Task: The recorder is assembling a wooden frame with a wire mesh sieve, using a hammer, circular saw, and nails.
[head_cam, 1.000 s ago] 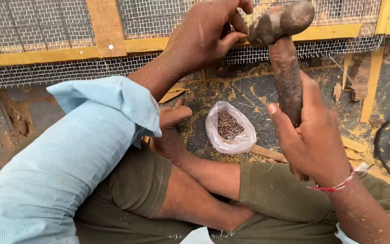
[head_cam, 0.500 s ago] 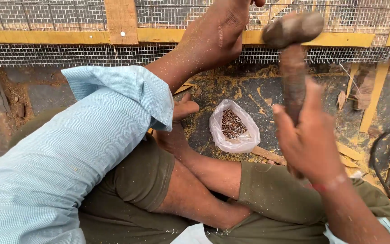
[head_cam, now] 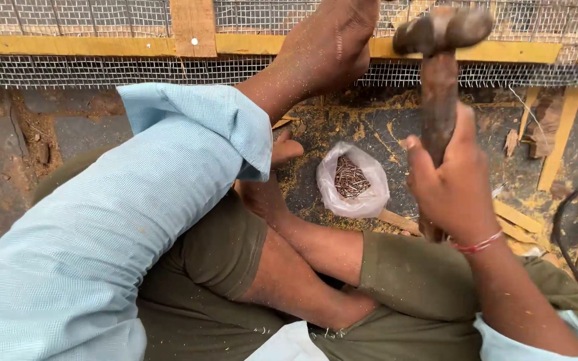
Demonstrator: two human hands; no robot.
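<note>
The hammer (head_cam: 440, 73) has swung up since a moment ago, right hand (head_cam: 453, 187) gripping its handle. Left hand (head_cam: 329, 43) stays pinched at the mesh (head_cam: 102, 67); nails (head_cam: 350, 179) sit bagged below.

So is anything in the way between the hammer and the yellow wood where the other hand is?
Nothing visible. The rusty metal hammer head sits just right of the left hand, which presses on the yellow wooden strip; only open wire mesh lies between.
</note>
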